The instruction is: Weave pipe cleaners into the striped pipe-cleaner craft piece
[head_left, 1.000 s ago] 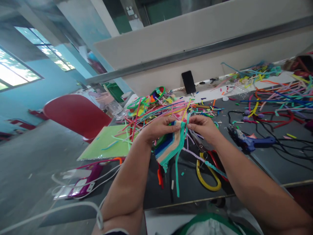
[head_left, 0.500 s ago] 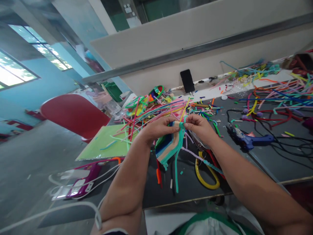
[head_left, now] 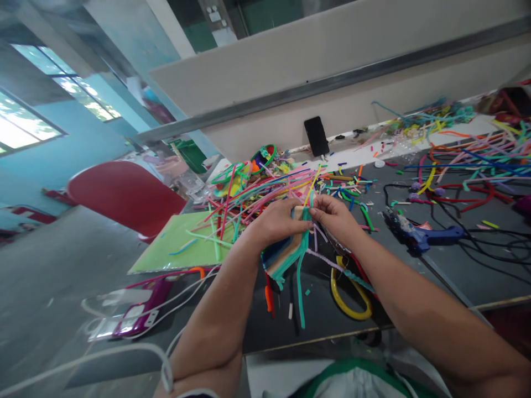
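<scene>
My left hand (head_left: pixel 279 222) is closed on a striped piece (head_left: pixel 286 258) made of pipe cleaners laid side by side, in blue, beige and turquoise. Thumb and fingers grip its upper edge. Beside it, my right hand (head_left: pixel 332 214) pinches a turquoise pipe cleaner (head_left: pixel 311 203) at the top corner of the piece. A loose turquoise strand (head_left: pixel 300 293) hangs down toward the table. Scissors with a yellow handle (head_left: pixel 352 301) lie below my right hand, their blades partly hidden. A twisted lilac and turquoise strand (head_left: pixel 327 261) runs next to them.
A blue glue gun (head_left: pixel 431 237) with black cables lies at right. Pipe cleaners (head_left: pixel 265 190) are heaped behind my hands, more at far right. A phone (head_left: pixel 316 136) leans on the partition. A green sheet (head_left: pixel 166 249), a purple power bank (head_left: pixel 143 309) with white cables and a red chair (head_left: pixel 124 193) are at left.
My left hand has slid slightly to the right along the striped piece and covers more of its upper part. The right hand keeps its pinch at the corner.
</scene>
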`<state>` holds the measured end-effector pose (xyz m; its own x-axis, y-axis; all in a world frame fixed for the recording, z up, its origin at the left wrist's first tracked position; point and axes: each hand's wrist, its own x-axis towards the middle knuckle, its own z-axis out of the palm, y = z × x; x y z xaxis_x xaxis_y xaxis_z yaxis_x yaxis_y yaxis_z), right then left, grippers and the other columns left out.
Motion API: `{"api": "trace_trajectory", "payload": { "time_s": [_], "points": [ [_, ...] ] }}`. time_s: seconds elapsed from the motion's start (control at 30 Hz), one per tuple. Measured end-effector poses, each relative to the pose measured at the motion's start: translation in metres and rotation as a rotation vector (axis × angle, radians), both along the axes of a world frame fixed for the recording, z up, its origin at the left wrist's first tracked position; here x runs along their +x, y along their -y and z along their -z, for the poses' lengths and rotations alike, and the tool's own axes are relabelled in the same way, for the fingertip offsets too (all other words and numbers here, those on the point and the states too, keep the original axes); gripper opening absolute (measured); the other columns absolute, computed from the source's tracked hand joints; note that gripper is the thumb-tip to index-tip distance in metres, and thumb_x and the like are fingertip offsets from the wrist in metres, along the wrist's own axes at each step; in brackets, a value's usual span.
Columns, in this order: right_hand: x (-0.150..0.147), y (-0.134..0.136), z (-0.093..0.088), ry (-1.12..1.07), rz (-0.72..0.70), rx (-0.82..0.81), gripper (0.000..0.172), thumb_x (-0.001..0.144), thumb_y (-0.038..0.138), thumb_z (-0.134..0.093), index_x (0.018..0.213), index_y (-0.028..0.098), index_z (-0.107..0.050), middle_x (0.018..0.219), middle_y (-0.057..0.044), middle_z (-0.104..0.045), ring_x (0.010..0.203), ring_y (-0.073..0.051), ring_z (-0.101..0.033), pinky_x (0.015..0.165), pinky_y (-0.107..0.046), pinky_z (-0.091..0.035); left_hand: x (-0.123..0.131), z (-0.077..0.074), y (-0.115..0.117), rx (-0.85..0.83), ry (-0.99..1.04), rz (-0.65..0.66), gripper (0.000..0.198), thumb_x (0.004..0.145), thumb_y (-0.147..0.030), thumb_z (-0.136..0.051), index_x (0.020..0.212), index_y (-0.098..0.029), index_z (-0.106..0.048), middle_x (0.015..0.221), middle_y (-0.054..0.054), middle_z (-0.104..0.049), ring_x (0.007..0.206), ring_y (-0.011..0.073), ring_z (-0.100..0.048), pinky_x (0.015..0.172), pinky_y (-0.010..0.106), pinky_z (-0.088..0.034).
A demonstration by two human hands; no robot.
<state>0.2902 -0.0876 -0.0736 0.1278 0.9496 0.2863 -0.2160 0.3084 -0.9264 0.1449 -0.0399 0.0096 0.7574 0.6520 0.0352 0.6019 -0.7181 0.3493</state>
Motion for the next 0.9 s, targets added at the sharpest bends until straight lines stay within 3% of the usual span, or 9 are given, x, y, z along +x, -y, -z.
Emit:
{"api": "trace_trajectory", "payload": {
  "time_s": [0.17,0.37,0.53,0.9],
  "points": [
    [-0.0002,0.0021,-0.0026,0.001,0.012,0.006,0.030,0.068,0.041,-0.067,0.069,0.021,-0.046,0.060,0.006,-0.044,0.057,-0.009,-0.040,0.055,-0.023,-0.033,0.0003,0.0000,-0.0002,-0.053,0.021,0.008,0.025,0.069,-0.035,-0.058,0.083,-0.015,-0.065,0.070,-0.002,-0.057,0.065,0.0134,-0.047,0.058,0.025,-0.030],
    [0.0004,0.0034,-0.0033,-0.007,0.038,0.031,0.027,0.071,0.041,-0.067,0.069,0.021,-0.049,0.062,0.005,-0.049,0.060,-0.011,-0.048,0.059,-0.025,-0.038,-0.0005,-0.0022,-0.0025,-0.100,0.028,0.018,0.028,0.068,-0.039,-0.059,0.076,-0.013,-0.065,0.062,-0.003,-0.049,0.061,0.0117,-0.043,0.054,0.024,-0.027],
    [0.0014,0.0035,-0.0039,-0.026,0.068,0.013,0.023,0.069,0.039,-0.068,0.073,0.019,-0.055,0.064,0.004,-0.053,0.060,-0.011,-0.051,0.062,-0.026,-0.041,-0.0012,-0.0027,-0.0026,-0.110,0.027,0.013,0.030,0.068,-0.039,-0.060,0.080,-0.013,-0.068,0.063,-0.003,-0.051,0.061,0.0113,-0.042,0.055,0.024,-0.029],
    [0.0077,0.0049,-0.0043,0.130,0.048,-0.071,0.030,0.073,0.045,-0.063,0.060,0.019,-0.058,0.058,0.001,-0.057,0.059,-0.013,-0.052,0.061,-0.027,-0.040,-0.0014,-0.0020,-0.0034,-0.200,0.045,0.012,0.029,0.067,-0.040,-0.060,0.074,-0.013,-0.067,0.059,-0.003,-0.050,0.056,0.0102,-0.041,0.051,0.023,-0.028]
  ]
}}
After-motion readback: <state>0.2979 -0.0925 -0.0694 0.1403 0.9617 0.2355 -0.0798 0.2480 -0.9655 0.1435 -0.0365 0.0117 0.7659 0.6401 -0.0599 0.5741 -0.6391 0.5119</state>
